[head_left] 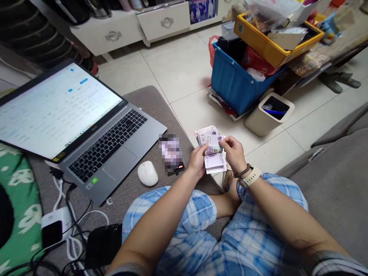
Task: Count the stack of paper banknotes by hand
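My left hand (pixel 198 159) is closed round a stack of purple banknotes (pixel 211 140), its thumb lying across the top of them. The notes fan out at the far end, and some hang folded down below the thumb. At the stack's right edge, my right hand (pixel 234 151) pinches a note between thumb and fingers. A bracelet and a light-strapped watch (pixel 250 176) circle the right wrist. Left of the notes, a phone (pixel 171 154) with a blurred-out screen lies on the grey couch, beside a white mouse (pixel 148 173).
An open laptop (pixel 115 153) stands on the couch seat (pixel 140 94) at left, with tangled cables and a white charger (pixel 56 226) below it. Across the tiled floor are a blue bin (pixel 232 80), a yellow box (pixel 258 40) and a beige waste bin (pixel 258 119). White drawers (pixel 163 23) line the back.
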A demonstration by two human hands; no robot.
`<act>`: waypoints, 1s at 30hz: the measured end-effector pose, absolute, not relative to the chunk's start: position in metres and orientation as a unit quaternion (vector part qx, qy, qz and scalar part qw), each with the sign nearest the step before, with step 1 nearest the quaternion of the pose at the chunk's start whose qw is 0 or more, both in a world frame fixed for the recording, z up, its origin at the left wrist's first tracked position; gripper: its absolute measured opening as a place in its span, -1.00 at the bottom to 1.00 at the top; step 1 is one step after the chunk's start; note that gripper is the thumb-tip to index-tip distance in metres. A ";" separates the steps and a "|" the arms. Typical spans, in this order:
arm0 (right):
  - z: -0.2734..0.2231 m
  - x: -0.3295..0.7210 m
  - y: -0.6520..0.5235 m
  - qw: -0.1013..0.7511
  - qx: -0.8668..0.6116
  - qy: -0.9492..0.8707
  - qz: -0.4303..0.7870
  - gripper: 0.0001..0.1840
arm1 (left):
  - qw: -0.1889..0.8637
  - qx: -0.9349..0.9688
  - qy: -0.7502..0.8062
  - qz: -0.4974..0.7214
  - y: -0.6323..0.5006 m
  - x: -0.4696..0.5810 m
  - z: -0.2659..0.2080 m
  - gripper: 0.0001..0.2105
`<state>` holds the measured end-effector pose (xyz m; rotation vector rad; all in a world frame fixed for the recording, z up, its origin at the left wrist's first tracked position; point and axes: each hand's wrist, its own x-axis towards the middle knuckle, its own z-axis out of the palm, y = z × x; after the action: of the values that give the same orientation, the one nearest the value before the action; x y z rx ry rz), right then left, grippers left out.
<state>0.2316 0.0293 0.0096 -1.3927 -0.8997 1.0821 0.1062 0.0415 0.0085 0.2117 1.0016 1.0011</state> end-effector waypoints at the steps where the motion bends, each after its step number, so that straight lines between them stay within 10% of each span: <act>1: 0.010 0.231 0.029 0.551 -0.585 -0.380 0.458 -0.71 | 0.758 0.091 0.455 0.458 0.042 0.106 0.009 -0.81; 30: 0.007 0.234 0.030 0.551 -0.592 -0.354 0.470 -0.65 | 0.765 0.112 0.472 0.423 0.040 0.100 0.010 -0.80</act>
<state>0.2344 0.0298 0.0066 -1.4005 -0.8378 1.1113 0.0998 0.0397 0.0096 0.2440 1.0252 0.9201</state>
